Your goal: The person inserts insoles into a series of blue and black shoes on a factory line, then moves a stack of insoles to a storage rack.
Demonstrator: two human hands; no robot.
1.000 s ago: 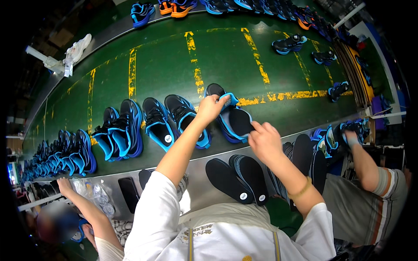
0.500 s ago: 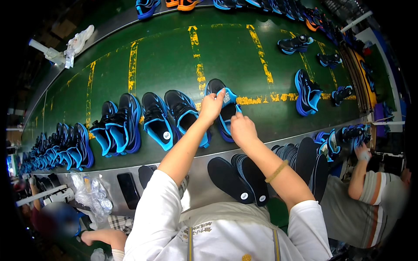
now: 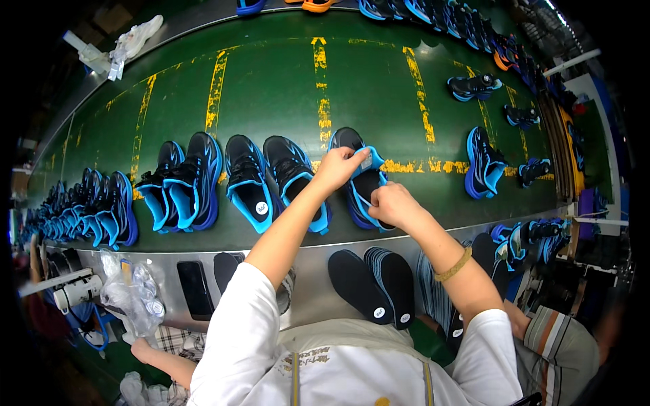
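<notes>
In front of me on the green belt lies a black sneaker (image 3: 359, 205) with bright blue lining, its toe pointing away. My left hand (image 3: 338, 168) pinches its tongue (image 3: 367, 160) between thumb and fingers. At the right side of the opening, close to the heel, my right hand (image 3: 396, 205) is closed on the blue collar; the fingertips are partly hidden. A dark insole shows inside the shoe. Just left of it stand a matching sneaker (image 3: 288, 159), partly behind my left forearm, and another sneaker (image 3: 245, 162) with a white round sticker inside.
A sneaker pair (image 3: 200, 183) and a long row of shoes (image 3: 101, 210) stand farther left. Stacked black insoles (image 3: 389, 287) and a phone (image 3: 195, 289) lie on the metal ledge (image 3: 305, 271). Single shoes (image 3: 482, 162) sit at right. Co-workers are on both sides.
Both hands keep their hold on the sneaker, with only a slight shift. My view has swung a little left. The right-hand co-worker's hand and forearm have dropped out of sight.
</notes>
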